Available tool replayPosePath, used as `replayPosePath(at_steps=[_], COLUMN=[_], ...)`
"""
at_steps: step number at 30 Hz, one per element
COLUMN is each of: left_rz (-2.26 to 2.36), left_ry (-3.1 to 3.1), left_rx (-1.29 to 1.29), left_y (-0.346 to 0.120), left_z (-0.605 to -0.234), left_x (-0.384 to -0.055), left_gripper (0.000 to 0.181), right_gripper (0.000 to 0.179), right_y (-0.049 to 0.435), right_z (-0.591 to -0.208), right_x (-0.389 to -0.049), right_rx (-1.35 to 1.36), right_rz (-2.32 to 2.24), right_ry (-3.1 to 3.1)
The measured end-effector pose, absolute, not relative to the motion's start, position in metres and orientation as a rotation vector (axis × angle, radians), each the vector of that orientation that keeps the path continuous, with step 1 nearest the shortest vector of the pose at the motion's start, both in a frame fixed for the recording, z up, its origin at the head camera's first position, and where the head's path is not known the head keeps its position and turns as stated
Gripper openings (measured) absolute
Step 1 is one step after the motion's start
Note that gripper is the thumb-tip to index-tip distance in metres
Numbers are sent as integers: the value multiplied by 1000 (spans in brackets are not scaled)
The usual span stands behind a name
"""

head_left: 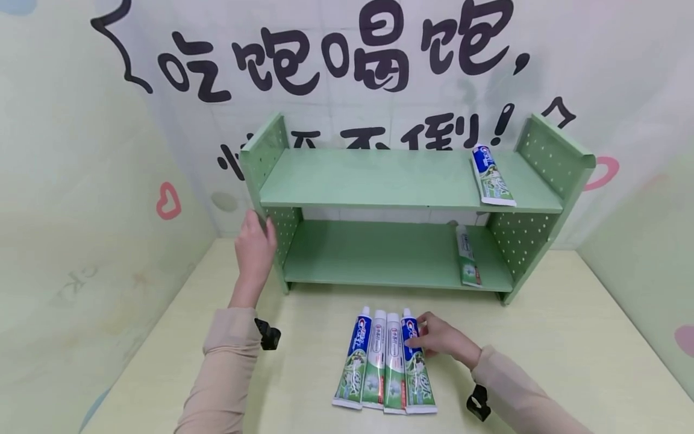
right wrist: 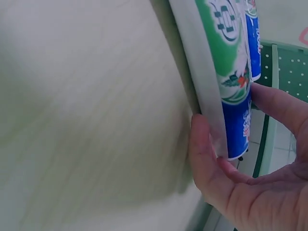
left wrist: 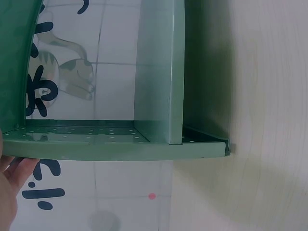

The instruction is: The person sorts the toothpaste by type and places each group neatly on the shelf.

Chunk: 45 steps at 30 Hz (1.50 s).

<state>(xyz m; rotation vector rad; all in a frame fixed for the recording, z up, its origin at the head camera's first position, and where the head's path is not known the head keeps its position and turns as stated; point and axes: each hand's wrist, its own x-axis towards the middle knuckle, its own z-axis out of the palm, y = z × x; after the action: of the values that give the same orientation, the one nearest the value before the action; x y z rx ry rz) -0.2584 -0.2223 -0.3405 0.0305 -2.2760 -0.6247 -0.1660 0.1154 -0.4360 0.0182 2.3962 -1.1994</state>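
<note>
A row of several toothpaste tubes lies side by side on the table, caps away from me. My right hand (head_left: 441, 337) pinches the rightmost one, a blue and green toothpaste tube (head_left: 418, 377), near its cap end. In the right wrist view, thumb and fingers hold either side of that tube (right wrist: 236, 91). Beside it lie two white and green tubes (head_left: 394, 374) and, at the left end, another blue and green tube (head_left: 352, 367). My left hand (head_left: 255, 244) grips the left side panel of a green two-tier shelf (head_left: 352, 178); in the left wrist view its fingers (left wrist: 21, 173) touch the panel's outer side.
On the upper board, at the right, lies a blue and green tube (head_left: 492, 178). The lower board holds a white and green tube (head_left: 467, 256), also at the right. Behind the shelf is a white wall (head_left: 336, 108) with black lettering. The pale table (head_left: 303, 361) extends in front.
</note>
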Motion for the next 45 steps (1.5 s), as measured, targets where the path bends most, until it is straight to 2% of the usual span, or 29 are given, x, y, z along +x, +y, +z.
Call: replayPosePath(at_steps=[13,45], left_rz=[-607,-618], left_ry=[-2262,-2215], left_rx=[25,5], left_y=[-221,-222], left_z=[-340,-343], left_x=[-257,-263], left_gripper=[26,25], right_gripper=[39,32], right_y=[108,105], right_z=[-440,-436], right_x=[-159,-156], right_rx=[48,37], right_rz=[-1202,-1146], right_ry=[2383,2445])
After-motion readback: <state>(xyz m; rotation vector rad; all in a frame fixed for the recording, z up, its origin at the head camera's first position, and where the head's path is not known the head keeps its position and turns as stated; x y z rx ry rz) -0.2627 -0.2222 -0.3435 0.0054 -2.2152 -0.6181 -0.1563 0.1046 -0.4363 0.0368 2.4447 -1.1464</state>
